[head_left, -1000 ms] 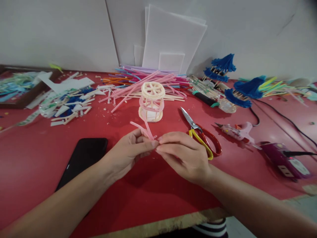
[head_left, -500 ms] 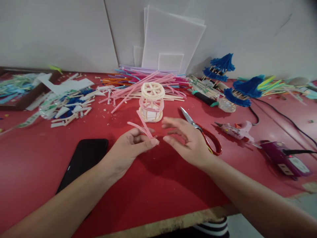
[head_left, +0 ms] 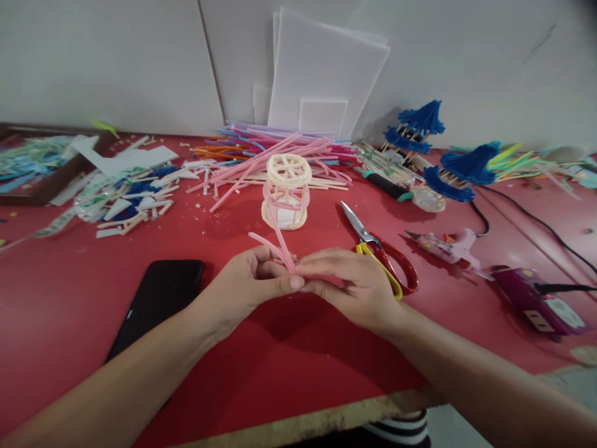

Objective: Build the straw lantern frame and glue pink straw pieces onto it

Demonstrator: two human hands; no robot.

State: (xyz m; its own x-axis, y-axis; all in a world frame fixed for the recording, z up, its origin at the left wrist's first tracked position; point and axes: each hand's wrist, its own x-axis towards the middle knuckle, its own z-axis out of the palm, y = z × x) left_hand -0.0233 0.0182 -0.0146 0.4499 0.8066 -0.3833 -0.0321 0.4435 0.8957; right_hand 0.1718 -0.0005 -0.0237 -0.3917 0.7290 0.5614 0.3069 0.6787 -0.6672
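Two pink pipe cleaner lengths (head_left: 282, 242), joined or held together at their lower end, rise in a V from between my fingers. My left hand (head_left: 261, 277) is closed on them, thumb pressed against the forefinger. My right hand (head_left: 352, 283) meets it from the right, thumb and fingertips pinching at that same lower end; exactly what lies under the fingertips is hidden. Just beyond stands a small round cage-like frame (head_left: 288, 171), with a cream spoked top, a pink ring lower down and a pale base. One pink tip overlaps this frame in view.
Scissors (head_left: 373, 239) lie right of my hands, then a pink glue gun (head_left: 443, 247) and a purple power socket (head_left: 536, 302). A black phone (head_left: 158, 305) rests left. Behind are piled pipe cleaners (head_left: 275, 146), blue-roofed models (head_left: 471, 165), and scraps (head_left: 135, 193).
My right hand has moved left and down, closing its fingers at the base of the pink pipe cleaners. My left hand and the pink lengths have shifted slightly toward me and right.
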